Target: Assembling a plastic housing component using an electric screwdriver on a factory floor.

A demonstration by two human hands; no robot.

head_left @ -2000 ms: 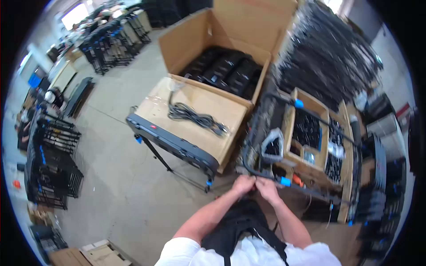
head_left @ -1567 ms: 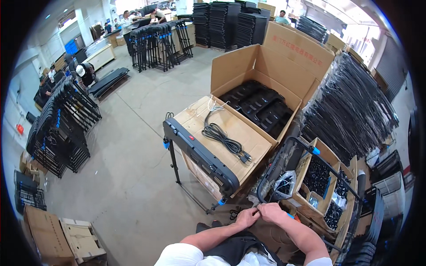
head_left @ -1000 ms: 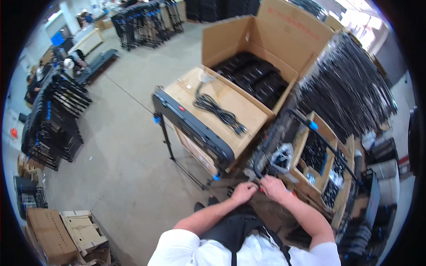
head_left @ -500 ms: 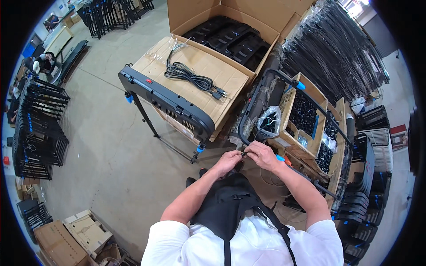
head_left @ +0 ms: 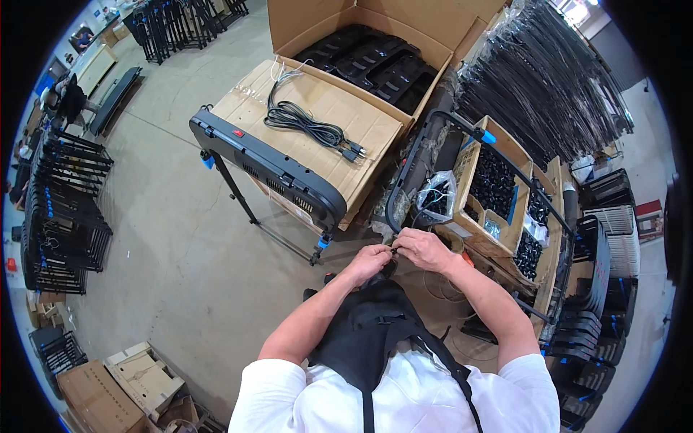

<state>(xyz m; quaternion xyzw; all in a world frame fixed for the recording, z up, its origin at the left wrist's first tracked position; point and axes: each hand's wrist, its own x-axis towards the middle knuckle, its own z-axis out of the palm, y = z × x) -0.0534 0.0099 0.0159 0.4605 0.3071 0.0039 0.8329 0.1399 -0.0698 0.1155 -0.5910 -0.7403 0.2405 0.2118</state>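
My left hand and my right hand meet in front of my apron, fingertips pinched together. Between them is a small dark piece, mostly covered by the fingers, its kind unclear. Just beyond my right hand is the bent end of a black tube frame with blue fittings, leaning across the parts bins. To the left of it stands a black-legged frame with a long black plastic housing and a red switch. A coiled black power cord lies on a cardboard box behind the housing.
An open carton holds black moulded panels. Wooden bins with small black parts stand at right, below a bundle of long black strips. Frames are stacked at far left and right; cartons lie lower left.
Both hands stay together at nearly the same spot, the right hand slightly lower and turned a little. The surroundings shift slightly left in view. A distant person at far left has changed posture.
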